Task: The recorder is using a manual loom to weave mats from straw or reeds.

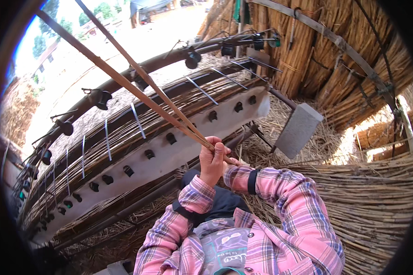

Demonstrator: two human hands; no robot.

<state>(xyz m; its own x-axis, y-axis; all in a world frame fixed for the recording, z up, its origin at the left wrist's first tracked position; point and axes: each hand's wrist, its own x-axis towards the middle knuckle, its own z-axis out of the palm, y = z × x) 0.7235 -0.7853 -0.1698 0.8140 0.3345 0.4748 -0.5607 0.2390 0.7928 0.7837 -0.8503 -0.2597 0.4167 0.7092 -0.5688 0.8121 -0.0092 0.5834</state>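
Observation:
My left hand (211, 161) is closed around the lower ends of two long reed stalks (137, 92), which rise towards the upper left and spread apart. Close behind it, my right hand (232, 161) is at the stalks' tips, its fingers partly hidden by the left hand and the sleeve. In front of me stretches a long frame with a layer of reeds (192, 110) across it and thin pale ties (137, 120) over its edge. A pale strip (161, 154) with a row of dark spools or weights runs along its near side.
A dark pole (124, 74) hung with black spools spans the far side. A concrete block (298, 130) hangs or rests at the frame's right end. Reed bundles (292, 68) stand upper right, a reed mat or pile (368, 206) lies at right, and straw (316, 151) covers the ground.

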